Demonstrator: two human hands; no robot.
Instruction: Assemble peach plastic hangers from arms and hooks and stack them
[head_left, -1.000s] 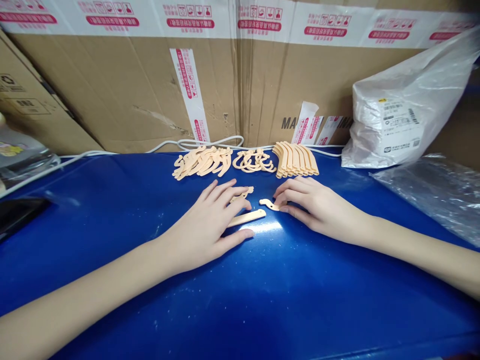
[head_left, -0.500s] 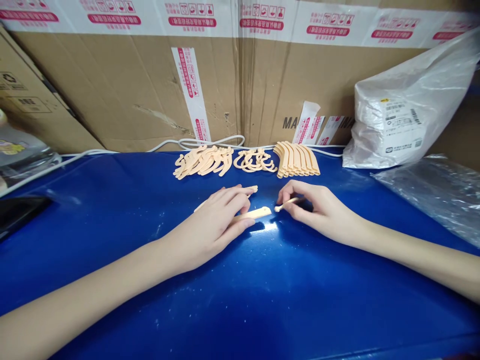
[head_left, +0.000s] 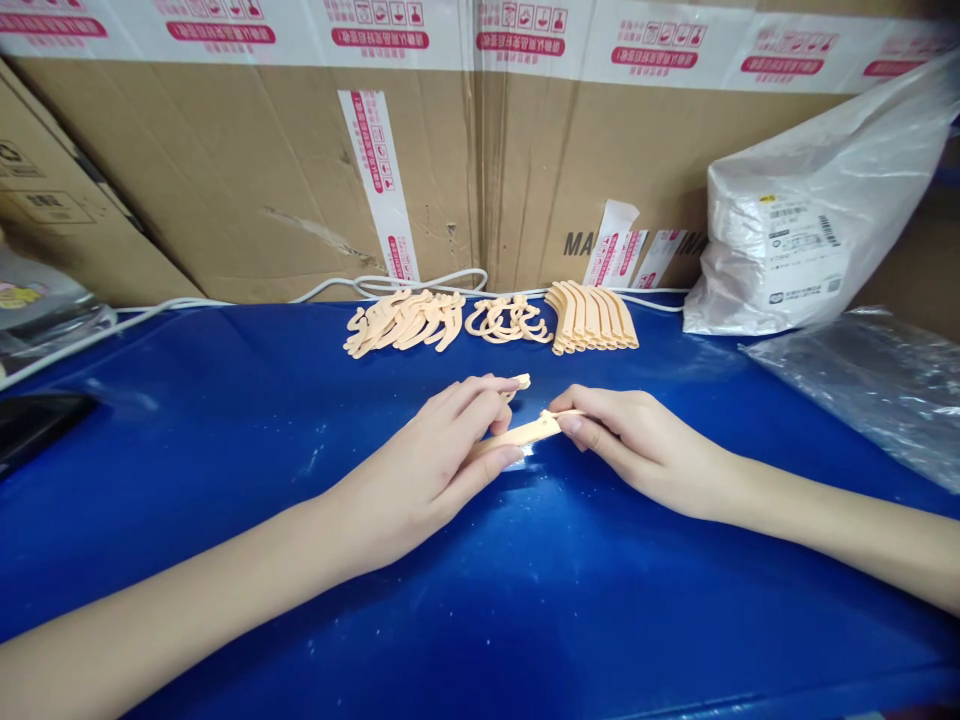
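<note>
My left hand [head_left: 442, 450] is closed, thumb and fingers gripping a flat beige plastic hanger arm [head_left: 529, 433] with a small hole near its end. Under its forefinger, a second beige piece [head_left: 523, 381] pokes out; the fingers cover most of it. My right hand [head_left: 637, 435] pinches a thin beige hanger hook [head_left: 559, 413], mostly hidden by the fingers. The hook's knobbed end meets the upper edge of the arm's tip. Both hands are just above the blue tabletop.
Behind the hands lie a pile of curved hanger arms [head_left: 409, 320], several loose hooks [head_left: 508, 320] and a neat stack of arms [head_left: 592, 318]. A white cable [head_left: 420, 283] runs along the cardboard boxes [head_left: 262, 170]. A plastic-wrapped package [head_left: 780, 240] stands right; a dark phone-like object [head_left: 37, 425] lies left.
My left hand has lifted the hanger arm slightly and moved it right. The right hand has turned, bringing the hook from just beside the arm's end into apparent contact with it.
</note>
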